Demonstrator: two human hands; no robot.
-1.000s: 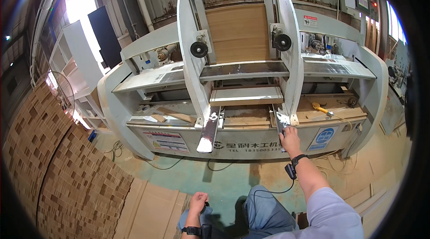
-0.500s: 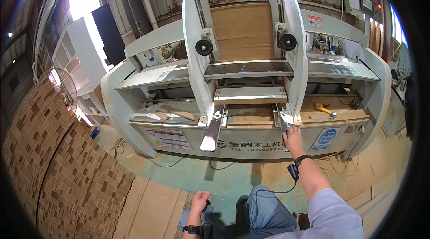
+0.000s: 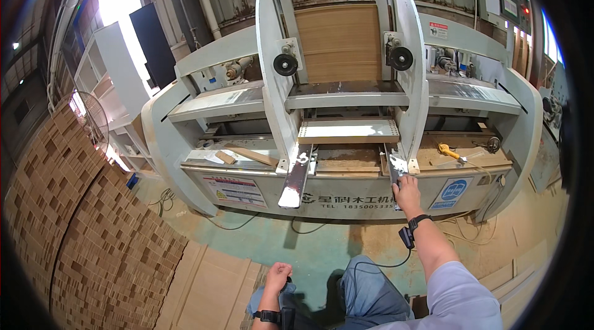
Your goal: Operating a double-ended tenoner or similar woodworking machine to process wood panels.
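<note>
Right arm stretched forward, and right hand [image 3: 406,192] on the near end of the dark right rail [image 3: 396,161], fingers bent over it. Gripping or merely resting? Cannot tell from this angle. Over to the left hand [image 3: 278,274]: low above the left thigh, well apart from the machine [image 3: 346,101], fingers curled inward; impossible to tell if pressed together around anything. Ahead, the white-topped board [image 3: 348,128], lying level between the two tall uprights, over the far ends of both rails, with small dots near its ends. Left rail [image 3: 294,184] jutting out, white patches on top. Higher up, a black handwheel [image 3: 286,64] on the left upright and another on the right. Off to the right, a yellow tool [image 3: 449,151] on the brown surface [image 3: 473,161]. Far left, a big stack of brown boards [image 3: 114,237].
</note>
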